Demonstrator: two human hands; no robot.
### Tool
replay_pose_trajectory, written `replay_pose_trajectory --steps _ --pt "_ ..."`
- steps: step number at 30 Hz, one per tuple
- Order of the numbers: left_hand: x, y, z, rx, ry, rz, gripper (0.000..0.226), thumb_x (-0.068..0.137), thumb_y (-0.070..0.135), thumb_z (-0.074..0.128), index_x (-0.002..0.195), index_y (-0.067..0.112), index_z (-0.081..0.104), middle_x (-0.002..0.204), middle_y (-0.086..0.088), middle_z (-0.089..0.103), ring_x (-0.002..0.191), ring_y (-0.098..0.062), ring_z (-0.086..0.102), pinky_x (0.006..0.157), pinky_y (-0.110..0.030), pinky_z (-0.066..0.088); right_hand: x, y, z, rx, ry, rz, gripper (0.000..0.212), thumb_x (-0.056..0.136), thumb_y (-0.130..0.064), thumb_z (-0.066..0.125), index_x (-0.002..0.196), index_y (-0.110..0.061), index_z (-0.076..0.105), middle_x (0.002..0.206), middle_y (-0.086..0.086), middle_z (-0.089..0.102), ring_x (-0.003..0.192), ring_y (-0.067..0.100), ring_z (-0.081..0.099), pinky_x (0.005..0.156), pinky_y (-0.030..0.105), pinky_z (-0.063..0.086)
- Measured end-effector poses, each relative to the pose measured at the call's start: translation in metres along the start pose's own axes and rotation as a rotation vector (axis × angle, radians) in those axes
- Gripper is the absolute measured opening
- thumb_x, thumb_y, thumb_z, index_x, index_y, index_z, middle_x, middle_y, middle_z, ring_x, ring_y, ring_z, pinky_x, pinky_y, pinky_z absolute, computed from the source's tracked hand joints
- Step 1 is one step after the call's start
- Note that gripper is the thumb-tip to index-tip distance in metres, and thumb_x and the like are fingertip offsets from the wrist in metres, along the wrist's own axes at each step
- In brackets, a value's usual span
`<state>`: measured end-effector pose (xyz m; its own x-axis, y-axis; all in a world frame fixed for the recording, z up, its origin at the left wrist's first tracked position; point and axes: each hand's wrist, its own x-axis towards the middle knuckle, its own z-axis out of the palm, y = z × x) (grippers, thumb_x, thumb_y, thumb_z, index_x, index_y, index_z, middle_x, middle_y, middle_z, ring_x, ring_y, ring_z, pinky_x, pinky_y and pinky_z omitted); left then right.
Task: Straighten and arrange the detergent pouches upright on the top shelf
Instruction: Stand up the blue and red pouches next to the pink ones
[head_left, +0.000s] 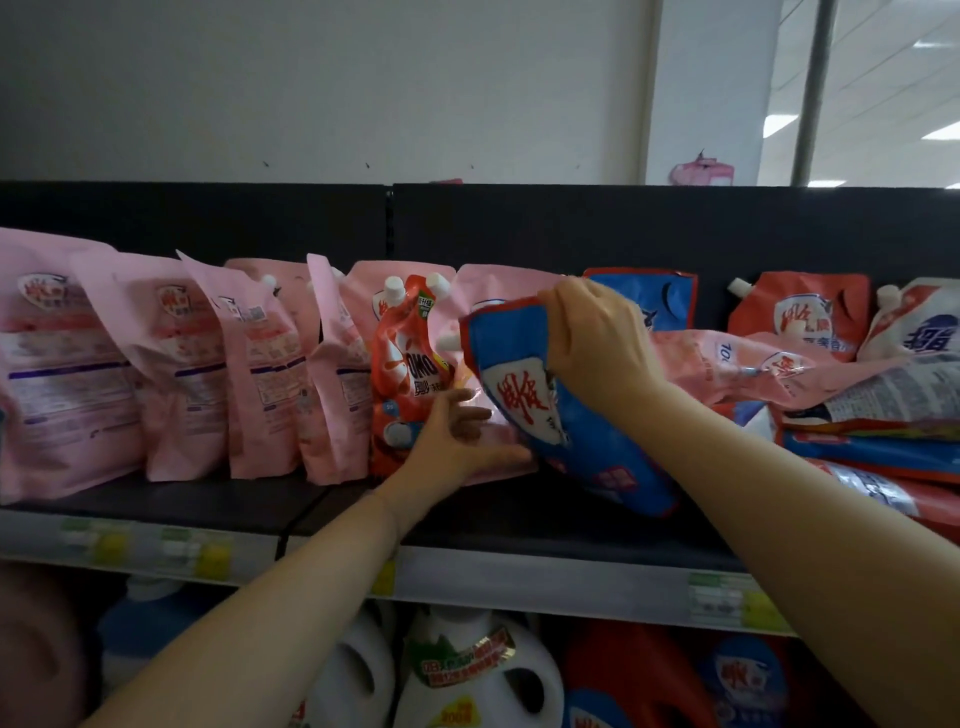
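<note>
My right hand (597, 343) grips the top edge of a blue detergent pouch (571, 431) that leans to the left on the top shelf (519, 525). My left hand (457, 441) has its fingers spread against the foot of a pink pouch (483, 364) beside a red OMO pouch (410, 374). Several pink pouches (171, 364) stand in a row to the left. To the right, pink, red and blue pouches (857, 395) lie flat in a heap, with a blue pouch (660, 301) and a red pouch (805, 312) upright behind them.
A black back panel (519, 223) closes the shelf behind the pouches. Price labels (727, 597) run along the shelf's front rail. White, red and blue detergent jugs (467, 675) stand on the shelf below.
</note>
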<state>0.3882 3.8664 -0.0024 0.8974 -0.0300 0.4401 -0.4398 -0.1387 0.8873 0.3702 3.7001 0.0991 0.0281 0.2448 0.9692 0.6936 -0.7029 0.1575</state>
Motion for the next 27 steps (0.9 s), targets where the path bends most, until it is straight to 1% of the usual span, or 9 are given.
replay_pose_trajectory --steps 2,5,9,12,14,17,21,25,27 --pt "-0.001 0.002 0.011 0.042 -0.022 0.009 0.107 0.040 0.032 0.095 0.127 0.027 0.033 0.124 0.002 0.051 0.114 -0.014 0.046 0.077 -0.013 0.042 0.012 0.003 -0.002 0.063 0.063 0.065 0.029 0.096 -0.012 0.045 0.068 -0.015 0.036 0.057 -0.012 0.029 0.047 0.002 0.025 0.047 0.017 0.021" --pt "0.000 0.009 0.022 0.007 -0.056 0.031 0.094 0.061 0.007 0.086 0.133 0.026 0.029 0.129 -0.001 0.046 0.119 -0.014 0.044 0.071 -0.009 0.048 0.027 0.007 -0.004 0.148 0.154 0.182 0.030 0.099 -0.017 0.040 0.069 -0.013 0.037 0.056 -0.015 0.028 0.047 0.002 0.026 0.045 0.012 0.025" --pt "0.005 0.012 0.019 -0.063 -0.102 0.010 0.087 0.064 0.003 0.083 0.122 0.041 0.031 0.125 0.000 0.050 0.121 -0.024 0.050 0.083 -0.028 0.054 0.033 0.007 0.002 0.241 0.205 0.212 0.029 0.100 -0.016 0.040 0.072 -0.012 0.038 0.057 -0.015 0.032 0.047 0.002 0.030 0.046 0.012 0.033" --pt "0.004 0.015 0.017 -0.055 -0.083 -0.015 0.087 0.065 0.001 0.082 0.125 0.035 0.029 0.114 0.008 0.051 0.114 -0.018 0.053 0.082 -0.028 0.053 0.033 0.002 0.008 0.279 0.194 0.174 0.027 0.100 -0.015 0.040 0.073 -0.013 0.039 0.058 -0.016 0.032 0.047 0.002 0.032 0.046 0.014 0.035" --pt "0.005 0.013 0.017 -0.042 -0.028 0.010 0.089 0.058 0.010 0.088 0.128 0.026 0.035 0.114 0.009 0.057 0.113 -0.013 0.055 0.088 -0.031 0.054 0.034 0.001 0.008 0.284 0.160 0.158 0.027 0.100 -0.015 0.040 0.073 -0.013 0.039 0.058 -0.016 0.032 0.047 0.001 0.031 0.047 0.013 0.036" --pt "0.003 0.013 0.013 0.081 0.064 0.091 0.098 0.039 0.041 0.093 0.124 0.027 0.045 0.116 0.009 0.064 0.110 -0.008 0.059 0.095 -0.037 0.052 0.034 0.006 0.004 0.232 0.097 0.138 0.030 0.101 -0.019 0.038 0.071 -0.014 0.039 0.058 -0.015 0.032 0.047 0.002 0.031 0.050 0.011 0.036" --pt "-0.005 0.015 0.009 0.271 0.228 0.146 0.082 0.042 0.049 0.091 0.110 0.027 0.051 0.104 0.014 0.064 0.097 0.001 0.059 0.082 -0.018 0.053 0.033 0.016 -0.006 0.122 -0.085 0.239 0.039 0.103 -0.028 0.035 0.065 -0.020 0.036 0.058 -0.008 0.037 0.049 0.005 0.035 0.050 0.013 0.030" --pt "-0.012 0.018 0.010 0.487 0.453 0.113 0.094 0.031 0.075 0.080 0.101 0.021 0.049 0.103 0.006 0.061 0.099 -0.016 0.057 0.083 -0.041 0.053 0.025 0.022 -0.018 0.176 -0.213 0.423 0.039 0.102 -0.038 0.033 0.069 -0.020 0.043 0.065 -0.002 0.048 0.057 0.012 0.044 0.056 0.032 0.039" --pt "-0.017 0.024 0.013 0.577 0.521 0.086 0.100 0.033 0.074 0.079 0.108 0.018 0.044 0.112 0.000 0.057 0.108 -0.023 0.052 0.089 -0.044 0.050 0.015 0.022 -0.023 0.186 -0.283 0.484 0.031 0.101 -0.040 0.037 0.089 -0.018 0.054 0.082 0.000 0.058 0.068 0.013 0.052 0.061 0.032 0.043"
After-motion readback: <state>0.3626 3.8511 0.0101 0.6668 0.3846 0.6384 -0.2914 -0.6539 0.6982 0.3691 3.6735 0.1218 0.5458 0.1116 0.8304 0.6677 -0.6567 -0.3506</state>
